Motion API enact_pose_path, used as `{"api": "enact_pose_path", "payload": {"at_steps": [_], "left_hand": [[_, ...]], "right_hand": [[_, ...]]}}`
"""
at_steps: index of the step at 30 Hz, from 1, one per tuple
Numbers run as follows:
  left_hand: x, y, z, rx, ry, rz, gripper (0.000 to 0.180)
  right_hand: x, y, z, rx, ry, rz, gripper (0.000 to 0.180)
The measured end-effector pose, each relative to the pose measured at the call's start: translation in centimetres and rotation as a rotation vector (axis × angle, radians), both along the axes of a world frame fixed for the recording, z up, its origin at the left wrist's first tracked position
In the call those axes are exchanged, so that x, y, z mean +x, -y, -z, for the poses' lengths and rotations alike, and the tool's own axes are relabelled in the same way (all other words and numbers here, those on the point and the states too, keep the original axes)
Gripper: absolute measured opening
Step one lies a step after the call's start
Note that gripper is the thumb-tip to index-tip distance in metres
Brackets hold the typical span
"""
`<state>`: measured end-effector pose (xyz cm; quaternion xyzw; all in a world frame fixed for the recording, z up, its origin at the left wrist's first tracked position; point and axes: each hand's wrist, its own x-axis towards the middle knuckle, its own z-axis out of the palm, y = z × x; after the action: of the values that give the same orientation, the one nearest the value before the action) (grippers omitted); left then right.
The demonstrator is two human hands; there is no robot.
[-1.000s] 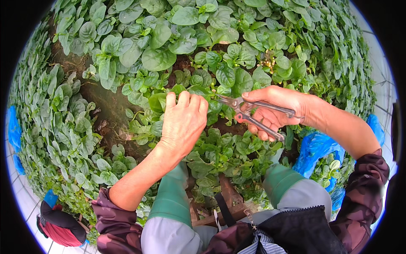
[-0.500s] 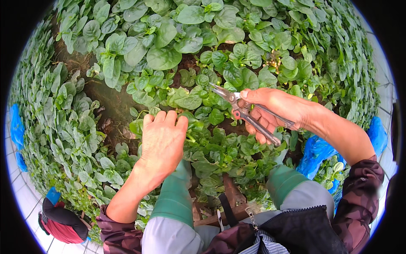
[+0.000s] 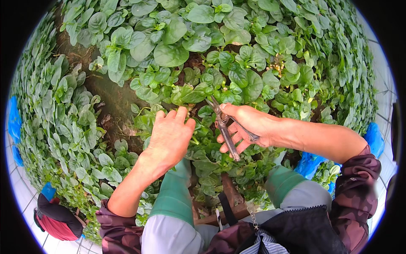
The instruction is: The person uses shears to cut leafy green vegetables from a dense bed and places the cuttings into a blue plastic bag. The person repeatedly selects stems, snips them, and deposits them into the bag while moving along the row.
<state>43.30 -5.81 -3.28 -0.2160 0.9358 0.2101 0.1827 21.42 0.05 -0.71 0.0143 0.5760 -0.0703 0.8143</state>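
Note:
My left hand [image 3: 170, 134] is closed low over the plants, its back turned up and its fingertips hidden. A pale green cut stem [image 3: 195, 140] sticks out on its right side, so it seems to hold leafy stems. My right hand [image 3: 252, 123] grips a pair of worn pruning shears [image 3: 222, 122] with a coil spring between the handles. Their handles are spread, and the blades point up and left into the leaves, a short way right of my left fingers. Broad green leaves [image 3: 251, 86] surround both hands.
Between the plant rows runs a strip of bare soil [image 3: 116, 99]. A blue plastic bag [image 3: 310, 164] lies by my right knee. Below, a brown wooden frame [image 3: 230, 192] stands between my green-covered legs [image 3: 172, 192]. Another person [image 3: 59, 218] in red and black bends at lower left.
My right hand has brought the shears left and slightly down, closer to my left hand, turning them steeper. My left hand has shifted slightly right.

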Motion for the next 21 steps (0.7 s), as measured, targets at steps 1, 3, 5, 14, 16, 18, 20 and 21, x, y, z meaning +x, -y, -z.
{"api": "enact_pose_path", "payload": {"at_steps": [1,3,5,14,16,18,20,21], "left_hand": [[0.1,0.0,-0.1,0.015,0.003,-0.002,0.027],[0.5,-0.2,-0.2,0.012,-0.001,-0.005,0.027],[0.9,-0.2,-0.3,0.024,-0.003,-0.008,0.026],[2.4,0.2,-1.6,0.114,-0.024,0.026,0.022],[2.2,0.7,-2.3,0.152,0.001,0.052,0.023],[1.9,1.6,-3.2,0.172,-0.087,0.022,0.022],[1.4,2.8,-4.4,0.122,-0.170,-0.013,0.019],[0.9,3.4,-4.7,0.039,-0.199,-0.004,0.019]], "right_hand": [[0.4,0.1,-0.2,0.012,0.005,0.038,0.058],[1.0,0.2,-0.5,0.015,-0.008,0.069,0.056],[1.3,0.4,-0.7,0.024,-0.027,0.104,0.054],[0.9,-0.3,-0.1,-0.269,-0.149,-0.233,0.046],[0.8,-0.9,-1.6,-0.478,-0.121,-0.268,0.045],[-0.5,-1.0,-2.7,-0.410,-0.074,-0.256,0.047],[-3.0,-1.2,-4.5,-0.363,-0.052,-0.248,0.048],[-4.6,-2.0,-4.8,-0.384,-0.084,-0.214,0.051]]}}
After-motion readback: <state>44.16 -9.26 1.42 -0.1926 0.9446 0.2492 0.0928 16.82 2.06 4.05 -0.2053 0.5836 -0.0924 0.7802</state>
